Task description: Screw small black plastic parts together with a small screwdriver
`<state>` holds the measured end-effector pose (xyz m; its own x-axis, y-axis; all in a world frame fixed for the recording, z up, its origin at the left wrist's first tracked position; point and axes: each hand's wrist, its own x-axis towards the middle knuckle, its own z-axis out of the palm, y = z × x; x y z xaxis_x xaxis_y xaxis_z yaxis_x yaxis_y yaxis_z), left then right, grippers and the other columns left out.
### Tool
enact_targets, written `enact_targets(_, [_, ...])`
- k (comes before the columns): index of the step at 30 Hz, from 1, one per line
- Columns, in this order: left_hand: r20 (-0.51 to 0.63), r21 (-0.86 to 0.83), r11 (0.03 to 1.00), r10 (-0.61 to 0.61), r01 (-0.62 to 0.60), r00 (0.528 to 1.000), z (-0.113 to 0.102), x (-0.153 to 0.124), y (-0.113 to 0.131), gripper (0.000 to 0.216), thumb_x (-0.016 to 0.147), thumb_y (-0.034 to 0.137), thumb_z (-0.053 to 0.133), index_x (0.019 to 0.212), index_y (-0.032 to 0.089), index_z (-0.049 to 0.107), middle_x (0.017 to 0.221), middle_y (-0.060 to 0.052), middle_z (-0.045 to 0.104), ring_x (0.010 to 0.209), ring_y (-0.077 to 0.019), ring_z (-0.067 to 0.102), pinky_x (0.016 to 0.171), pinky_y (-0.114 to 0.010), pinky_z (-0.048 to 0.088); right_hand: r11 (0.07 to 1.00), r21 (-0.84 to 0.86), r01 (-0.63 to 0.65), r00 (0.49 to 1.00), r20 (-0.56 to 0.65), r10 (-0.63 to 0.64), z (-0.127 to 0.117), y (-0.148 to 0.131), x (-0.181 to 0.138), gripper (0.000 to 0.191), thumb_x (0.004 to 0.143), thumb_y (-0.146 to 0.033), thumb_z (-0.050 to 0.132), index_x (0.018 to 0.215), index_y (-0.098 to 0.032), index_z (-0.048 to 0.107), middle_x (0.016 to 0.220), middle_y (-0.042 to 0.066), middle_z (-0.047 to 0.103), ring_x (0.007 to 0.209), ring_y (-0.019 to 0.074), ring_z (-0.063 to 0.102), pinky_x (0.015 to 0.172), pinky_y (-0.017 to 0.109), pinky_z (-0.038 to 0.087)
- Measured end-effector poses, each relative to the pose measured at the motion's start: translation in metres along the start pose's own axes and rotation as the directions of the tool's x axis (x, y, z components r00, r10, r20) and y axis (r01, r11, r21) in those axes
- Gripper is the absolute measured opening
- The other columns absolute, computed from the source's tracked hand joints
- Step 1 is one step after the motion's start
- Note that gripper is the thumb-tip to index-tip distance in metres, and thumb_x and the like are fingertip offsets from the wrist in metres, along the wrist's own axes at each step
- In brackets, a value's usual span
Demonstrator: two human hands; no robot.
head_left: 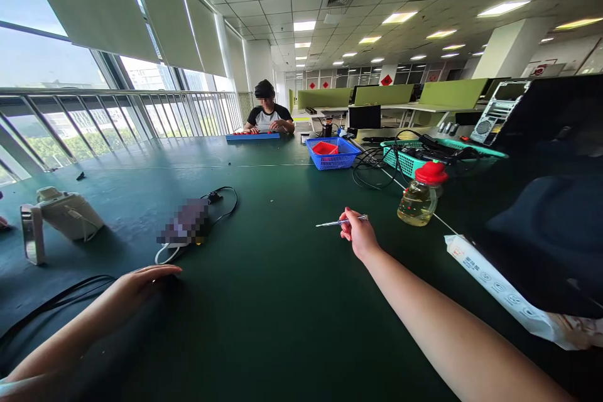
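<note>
My right hand (354,232) is closed around a slim, silvery pen-like tool (332,223). Its thin tip points left, above the dark green table (264,314), and its clear end sticks out past my fingers. On the left, my left hand (146,276) has its fingers stretched out, low over or on the tabletop, holding nothing visible. Just beyond it lies a blurred-out flat object (186,223) with a white loop and a black cord. A black cable (61,298) runs beside my left forearm.
A red-lidded bottle of pale liquid (419,201) stands right of my right hand. Further back are a blue basket (333,160), a green basket of cables (400,163) and another person (268,113) at a blue tray. A white packet (494,286) and dark cap-like item (551,232) lie right; a beige container (70,213), left.
</note>
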<state>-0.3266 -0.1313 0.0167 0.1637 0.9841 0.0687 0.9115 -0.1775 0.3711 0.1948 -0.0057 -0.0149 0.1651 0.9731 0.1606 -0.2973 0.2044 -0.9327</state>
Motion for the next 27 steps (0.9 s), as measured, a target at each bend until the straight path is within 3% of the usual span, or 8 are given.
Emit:
enact_targets(3, [-0.008,0.099,0.994,-0.035,0.035,0.999,-0.006,-0.005,0.016,0.056,0.081,0.054,0.047,0.118,0.022,0.073,0.122,-0.008,0.072,0.108,-0.0275,0.069,0.098,-0.037,0.053,1.000,-0.001,0.007,1.000,0.005,-0.007,0.001,0.000,0.000,0.045,0.074,-0.061,0.071,0.060,-0.020,0.057,0.043,-0.007,0.045,0.033,0.0045,0.033,0.035,0.021,0.034])
enact_targets(6, [-0.052,0.169,0.972,-0.159,0.166,0.986,-0.010,-0.012,0.031,0.063,0.078,0.056,0.050,0.128,0.022,0.067,0.108,-0.007,0.077,0.088,-0.0260,0.073,0.081,-0.035,0.058,1.000,-0.004,0.006,1.000,0.012,-0.006,0.001,0.000,0.000,0.045,0.074,-0.060,0.071,0.060,-0.020,0.058,0.042,-0.007,0.045,0.033,0.0047,0.033,0.036,0.021,0.034])
enact_targets(9, [-0.101,0.182,0.957,-0.209,0.224,0.973,-0.011,-0.016,0.037,0.060,0.076,0.058,0.051,0.121,0.023,0.070,0.104,-0.006,0.078,0.086,-0.0263,0.073,0.077,-0.034,0.058,1.000,-0.006,-0.004,1.000,0.012,0.004,0.001,-0.001,-0.001,0.045,0.074,-0.060,0.072,0.060,-0.019,0.058,0.042,-0.007,0.045,0.033,0.0045,0.033,0.036,0.021,0.033])
enact_targets(17, [-0.081,0.046,0.996,-0.069,0.073,0.994,-0.010,-0.016,0.033,0.055,0.073,0.072,0.055,0.091,0.026,0.078,0.122,-0.007,0.072,0.102,-0.0286,0.073,0.091,-0.035,0.058,1.000,-0.010,-0.003,1.000,0.010,0.003,-0.001,-0.001,-0.001,0.043,0.074,-0.059,0.072,0.061,-0.020,0.059,0.043,-0.007,0.045,0.034,0.0049,0.034,0.036,0.021,0.034])
enact_targets(27, [-0.080,0.133,0.991,0.028,-0.017,0.996,-0.009,-0.016,0.027,0.066,0.078,0.074,0.051,0.115,0.025,0.076,0.124,-0.007,0.071,0.110,-0.0298,0.070,0.101,-0.040,0.053,1.000,-0.007,0.008,1.000,0.008,-0.008,0.002,-0.002,-0.002,0.046,0.071,-0.062,0.073,0.059,-0.020,0.059,0.042,-0.007,0.045,0.033,0.0048,0.034,0.035,0.021,0.033])
